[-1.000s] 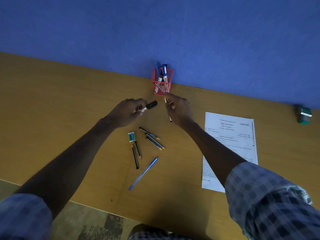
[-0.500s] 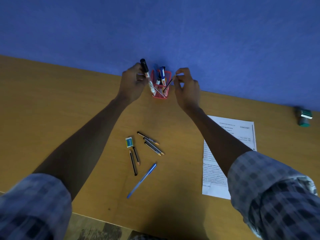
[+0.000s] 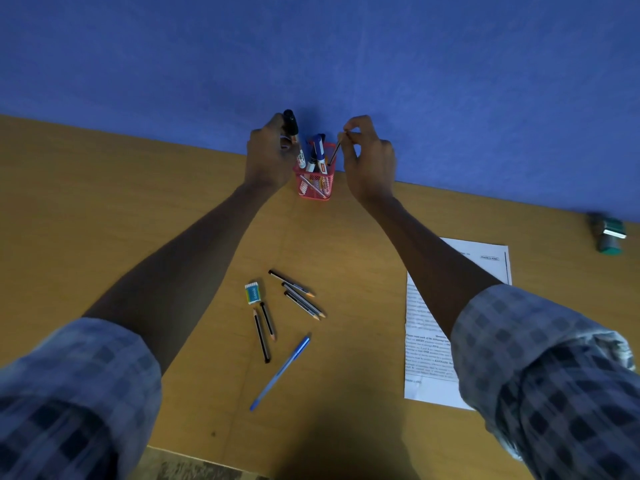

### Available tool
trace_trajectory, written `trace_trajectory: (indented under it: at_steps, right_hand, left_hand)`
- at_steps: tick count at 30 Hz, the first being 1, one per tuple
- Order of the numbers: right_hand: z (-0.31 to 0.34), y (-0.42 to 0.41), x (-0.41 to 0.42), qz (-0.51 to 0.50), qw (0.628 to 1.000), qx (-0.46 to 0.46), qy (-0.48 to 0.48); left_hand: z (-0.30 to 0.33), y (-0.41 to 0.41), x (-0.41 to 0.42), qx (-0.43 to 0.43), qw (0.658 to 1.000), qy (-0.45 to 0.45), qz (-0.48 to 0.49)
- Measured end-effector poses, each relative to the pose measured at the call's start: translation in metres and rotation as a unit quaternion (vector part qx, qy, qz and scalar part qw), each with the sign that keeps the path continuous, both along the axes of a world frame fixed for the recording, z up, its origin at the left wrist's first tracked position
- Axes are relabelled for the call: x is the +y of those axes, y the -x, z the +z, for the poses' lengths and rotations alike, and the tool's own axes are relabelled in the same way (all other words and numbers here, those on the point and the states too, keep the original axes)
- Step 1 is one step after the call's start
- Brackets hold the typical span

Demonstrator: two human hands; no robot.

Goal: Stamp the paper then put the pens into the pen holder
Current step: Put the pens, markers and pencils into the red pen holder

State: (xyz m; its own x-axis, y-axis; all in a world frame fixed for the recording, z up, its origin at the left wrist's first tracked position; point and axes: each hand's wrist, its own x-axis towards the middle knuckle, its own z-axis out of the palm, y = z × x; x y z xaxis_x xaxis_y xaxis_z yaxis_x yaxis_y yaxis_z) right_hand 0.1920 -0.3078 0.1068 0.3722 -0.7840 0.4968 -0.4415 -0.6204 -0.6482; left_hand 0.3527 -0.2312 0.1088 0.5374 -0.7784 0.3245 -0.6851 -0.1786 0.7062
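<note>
A red mesh pen holder (image 3: 314, 187) stands against the blue wall with markers in it. My left hand (image 3: 268, 157) grips a black-capped white marker (image 3: 293, 137), its lower end inside the holder's left side. My right hand (image 3: 369, 161) pinches the top of a thin dark pencil (image 3: 334, 153) whose tip dips into the holder's right side. Several pencils (image 3: 301, 295) and a blue pen (image 3: 281, 371) lie on the wooden table (image 3: 104, 209). The printed paper (image 3: 429, 341) lies at the right, partly under my right arm. A green stamp (image 3: 609, 234) sits far right.
A small white and teal eraser (image 3: 252, 292) lies beside the loose pencils. The blue wall (image 3: 311, 57) runs right behind the holder. The table's front edge (image 3: 207, 457) is near me at the bottom.
Both hands rose from the table to the holder, carrying the marker and the pencil. Since half a second ago both items have sunk a little deeper into the holder.
</note>
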Motion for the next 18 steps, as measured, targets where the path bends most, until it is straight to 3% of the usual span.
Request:
trace_trajectory:
  at_steps: [9,14,18]
  right_hand:
    - [-0.013,-0.011,-0.008,-0.009,0.983,0.185,0.015]
    - [-0.022,-0.011,-0.004,-0.006,0.975,0.221,-0.008]
    - [-0.017,-0.005,0.004,0.007,0.98,0.197,0.004]
  left_hand:
    - [-0.017,0.005,-0.007,-0.054,0.989,-0.132,0.045]
    - [-0.014,0.006,-0.01,-0.02,0.985,-0.163,0.055]
    - [-0.01,0.007,-0.006,0.004,0.987,-0.154,0.043]
